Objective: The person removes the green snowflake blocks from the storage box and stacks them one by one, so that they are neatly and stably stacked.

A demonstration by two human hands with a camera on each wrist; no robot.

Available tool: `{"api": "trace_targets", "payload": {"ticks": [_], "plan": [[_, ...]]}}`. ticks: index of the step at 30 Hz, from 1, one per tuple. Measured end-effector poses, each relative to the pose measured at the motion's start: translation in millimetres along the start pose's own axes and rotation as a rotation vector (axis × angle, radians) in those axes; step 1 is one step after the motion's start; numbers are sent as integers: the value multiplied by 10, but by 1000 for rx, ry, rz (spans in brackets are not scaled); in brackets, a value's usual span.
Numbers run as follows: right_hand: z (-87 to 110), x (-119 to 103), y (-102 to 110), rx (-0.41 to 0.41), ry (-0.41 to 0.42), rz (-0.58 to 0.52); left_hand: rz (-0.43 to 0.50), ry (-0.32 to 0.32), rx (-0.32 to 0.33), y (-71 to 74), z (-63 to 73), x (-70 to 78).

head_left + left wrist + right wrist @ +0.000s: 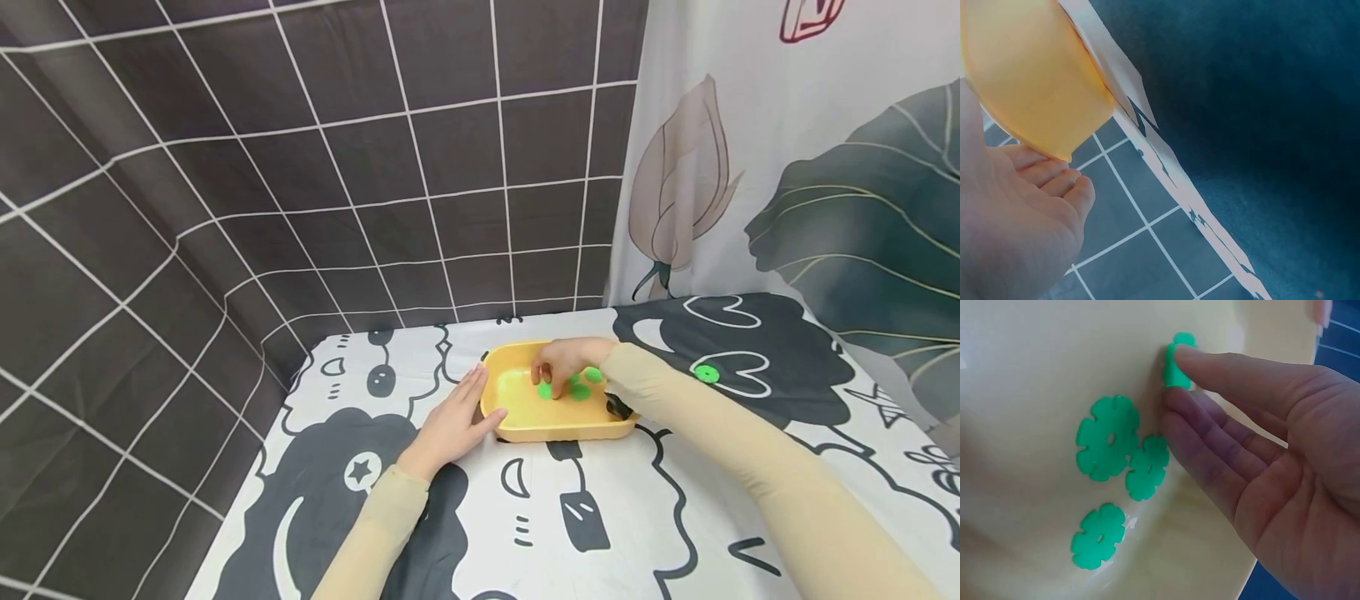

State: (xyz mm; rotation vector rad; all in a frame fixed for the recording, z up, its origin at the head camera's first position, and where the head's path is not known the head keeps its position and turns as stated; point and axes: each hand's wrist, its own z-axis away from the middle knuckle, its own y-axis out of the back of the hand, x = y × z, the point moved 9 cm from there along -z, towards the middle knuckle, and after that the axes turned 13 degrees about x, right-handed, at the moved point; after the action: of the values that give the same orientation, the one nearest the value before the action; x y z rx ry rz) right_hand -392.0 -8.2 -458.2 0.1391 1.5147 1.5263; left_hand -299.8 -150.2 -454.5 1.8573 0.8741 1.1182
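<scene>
A yellow tray [517, 425] sits on the patterned cloth with several green notched plastic discs in it, shaped like flowers with a small centre slot. My right hand [566, 362] reaches down into the tray and pinches one green notched disc [1175, 367] between thumb and fingertips. Close by on the tray floor are a larger green disc [1109, 439], a smaller one [1149, 469] beside it and another [1099, 536] apart from them. My left hand [453, 421], fingers fairly straight, rests against the tray's left rim.
One more green disc [707, 373] lies on the cloth [622, 508] to the right of the tray. Behind the table hangs a dark curtain with a white grid [457, 150]. A pale curtain with a leaf print [682, 50] hangs at the right.
</scene>
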Motion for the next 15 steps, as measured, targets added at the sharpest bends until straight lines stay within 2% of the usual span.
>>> {"api": "trace_targets", "payload": {"ticks": [15], "plan": [[-41,32,-33,11,-20,-23,3,-2,5,-20,-12,-9]]}}
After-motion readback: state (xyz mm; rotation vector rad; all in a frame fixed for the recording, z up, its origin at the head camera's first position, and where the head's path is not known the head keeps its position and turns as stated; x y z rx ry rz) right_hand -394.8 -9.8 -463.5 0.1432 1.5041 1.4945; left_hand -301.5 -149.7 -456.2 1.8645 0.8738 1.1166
